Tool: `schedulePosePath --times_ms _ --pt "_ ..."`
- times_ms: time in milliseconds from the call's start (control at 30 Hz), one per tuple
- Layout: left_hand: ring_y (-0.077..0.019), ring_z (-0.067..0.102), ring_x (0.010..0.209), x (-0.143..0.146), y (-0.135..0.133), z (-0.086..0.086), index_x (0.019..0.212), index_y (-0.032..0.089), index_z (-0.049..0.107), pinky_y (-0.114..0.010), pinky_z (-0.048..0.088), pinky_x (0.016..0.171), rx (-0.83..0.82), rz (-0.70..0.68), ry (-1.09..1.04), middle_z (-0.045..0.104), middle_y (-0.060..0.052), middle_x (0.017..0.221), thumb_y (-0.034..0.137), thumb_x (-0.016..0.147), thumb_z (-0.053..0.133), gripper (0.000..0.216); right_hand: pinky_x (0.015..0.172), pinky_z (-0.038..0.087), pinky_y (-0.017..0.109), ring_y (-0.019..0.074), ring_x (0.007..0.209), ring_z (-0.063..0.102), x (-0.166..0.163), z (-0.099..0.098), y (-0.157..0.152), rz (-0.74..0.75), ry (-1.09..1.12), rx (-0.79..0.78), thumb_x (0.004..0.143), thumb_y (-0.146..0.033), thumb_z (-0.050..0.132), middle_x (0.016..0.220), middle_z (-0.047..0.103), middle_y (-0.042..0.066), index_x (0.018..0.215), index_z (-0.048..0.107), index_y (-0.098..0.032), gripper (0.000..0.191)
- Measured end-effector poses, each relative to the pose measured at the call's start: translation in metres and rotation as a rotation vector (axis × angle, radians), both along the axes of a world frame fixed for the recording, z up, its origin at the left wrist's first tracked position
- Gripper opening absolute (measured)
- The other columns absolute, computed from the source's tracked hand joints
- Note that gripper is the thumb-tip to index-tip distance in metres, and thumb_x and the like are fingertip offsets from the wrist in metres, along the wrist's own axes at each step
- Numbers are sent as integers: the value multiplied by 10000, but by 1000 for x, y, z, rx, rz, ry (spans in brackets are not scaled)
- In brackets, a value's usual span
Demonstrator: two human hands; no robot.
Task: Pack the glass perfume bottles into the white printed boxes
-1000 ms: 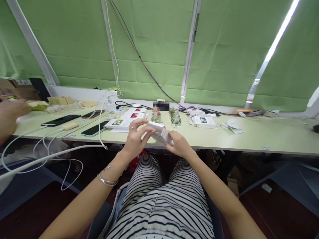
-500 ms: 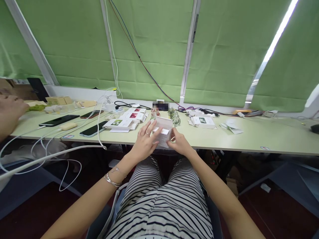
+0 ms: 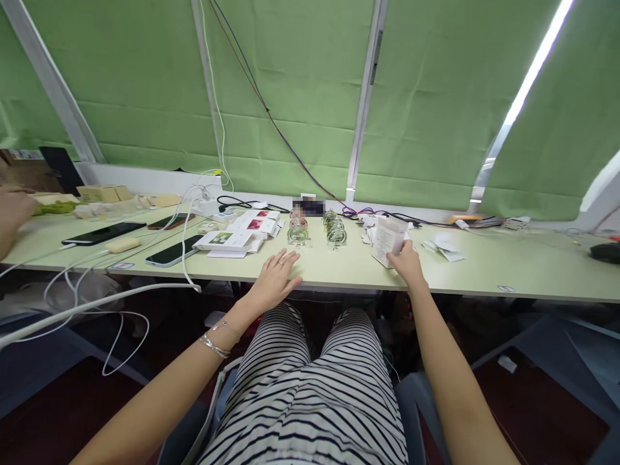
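Note:
My right hand (image 3: 407,263) grips a small white cardboard box (image 3: 389,239) by its lower right side. The box stands tilted over the right part of the table, with printed text on the side facing me. My left hand (image 3: 277,279) is at the table's front edge, fingers spread and nothing in it. Beyond it sit two rows of glassy rounded items, the left row (image 3: 298,234) with pinkish ones at the back and the right row (image 3: 335,232) greenish. Left of these lie several flat white boxes (image 3: 232,240) with red and green pictures.
Phones (image 3: 104,234) and white cables (image 3: 184,255) cover the left of the table. A folded paper leaflet (image 3: 444,247) lies to the right, a dark mouse-like object (image 3: 605,252) at the far right. Another person's hand (image 3: 17,210) shows at the left edge.
My right hand has carried the white box from in front of me to the right side of the table. My left hand has let go of it and stays near the front edge.

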State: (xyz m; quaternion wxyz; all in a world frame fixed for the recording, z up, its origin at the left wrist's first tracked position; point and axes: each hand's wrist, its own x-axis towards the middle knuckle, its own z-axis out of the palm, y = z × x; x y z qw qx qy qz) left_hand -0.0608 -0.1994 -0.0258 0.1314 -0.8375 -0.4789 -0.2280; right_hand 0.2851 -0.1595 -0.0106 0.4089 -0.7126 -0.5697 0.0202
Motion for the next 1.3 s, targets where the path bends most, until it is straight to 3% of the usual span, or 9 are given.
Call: schedulePosePath --times_ms 333,900,967,1100,1200,1300 --pt "-289 281 1324 -8 8 -10 1327 149 343 -470 253 1054 -162 45 1 440 -128 1360 468 888 326 543 766 450 340 254 936 583 10 -14 12 64 139 5 671 -365 542 1066 598 129 1081 415 -166 473" --pt "-282 352 1285 -7 7 -14 1302 181 402 -476 265 1036 -111 53 73 440 -113 1367 467 882 344 512 798 457 376 252 938 586 12 -15 13 100 194 8 652 -460 588 1096 585 139 1163 409 -156 621" --pt "-283 357 1281 -7 8 -15 1302 177 403 -476 265 1036 -100 55 79 443 -114 1364 466 882 346 513 828 449 384 257 966 569 10 -13 12 85 190 59 646 -463 596 1121 559 155 1215 366 -137 696" --pt "-282 368 1274 -7 8 -15 1297 175 411 -476 267 1034 -82 55 91 449 -117 1359 453 882 357 503 866 441 394 241 1010 524 4 -6 7 78 125 309 662 -421 596 1243 428 177 1326 216 -146 813" --pt "-281 372 1271 -7 8 -16 1295 175 414 -473 268 1033 -71 50 102 447 -117 1360 455 881 359 503 847 455 410 235 1002 515 -1 -1 1 118 27 397 722 -360 533 1264 388 158 1333 234 -199 699" --pt "-279 374 1268 -7 8 -16 1293 165 416 -470 270 1031 -57 47 110 451 -122 1355 459 882 355 509 834 460 405 241 983 517 -4 3 -2 143 -53 376 759 -294 465 1196 425 142 1283 347 -207 544"
